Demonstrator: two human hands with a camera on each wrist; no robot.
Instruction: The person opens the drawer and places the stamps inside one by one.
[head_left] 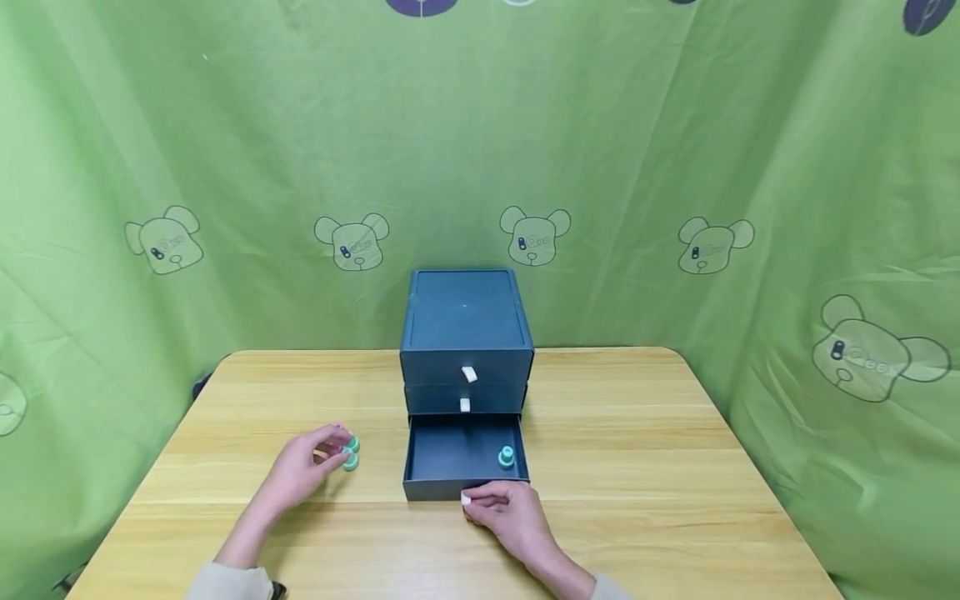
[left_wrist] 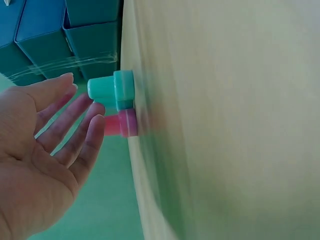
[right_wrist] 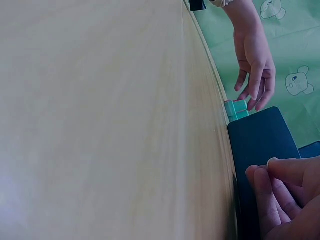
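Note:
My right hand pinches the white pull tab of the bottom drawer, which stands pulled out. Inside it, at the right, sits a small green knob-shaped piece with a wide base and narrower top. On the table to the left, two similar green pieces stand close together. My left hand reaches over them, thumb and fingers apart. In the left wrist view, its fingertips are right by a green piece and a pink one; nothing shows in the palm.
The dark blue drawer cabinet stands at the back middle of the wooden table. Its two upper drawers are closed, each with a white tab. A green curtain with bear-head drawings hangs behind and at both sides.

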